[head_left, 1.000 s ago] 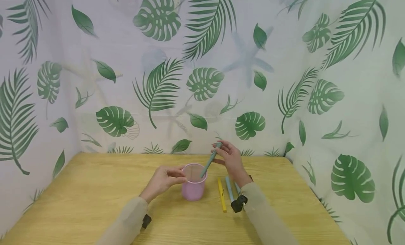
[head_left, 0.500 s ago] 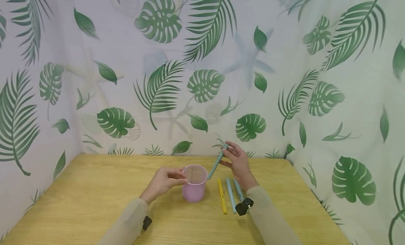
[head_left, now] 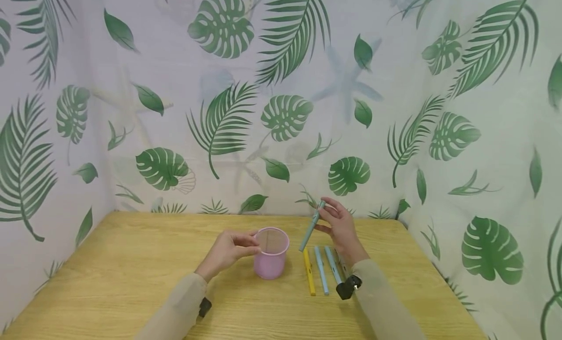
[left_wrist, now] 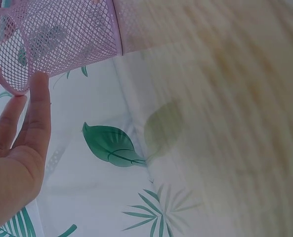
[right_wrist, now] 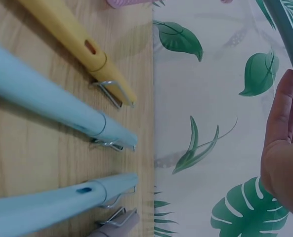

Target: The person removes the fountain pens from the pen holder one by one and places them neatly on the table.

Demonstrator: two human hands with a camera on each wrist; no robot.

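Note:
My left hand (head_left: 227, 252) pinches the near-left rim of a pink mesh pen cup (head_left: 270, 266), which stands upright on the table. Up close in the left wrist view, fingertips meet the rim of the mesh cup (left_wrist: 72, 37), whose inside shows no pens. To the right of the cup, my right hand (head_left: 341, 229) holds a dark teal pen (head_left: 310, 232) near its clip end, tilted with the lower end toward the cup. Part of this pen (right_wrist: 283, 27) also shows in the right wrist view, above my fingers.
Below the right hand lie a yellow pen (head_left: 309, 274), a light blue pen (head_left: 321, 271), another blue pen (head_left: 332, 263) and a greyish pen (right_wrist: 117, 226), side by side on the wooden table (head_left: 145, 262). A leaf-print curtain (head_left: 281, 62) stands behind and at both sides.
My right hand has drawn the teal pen out from the cup's mouth and moved right with it, turning it steeper. The left hand stays at the rim.

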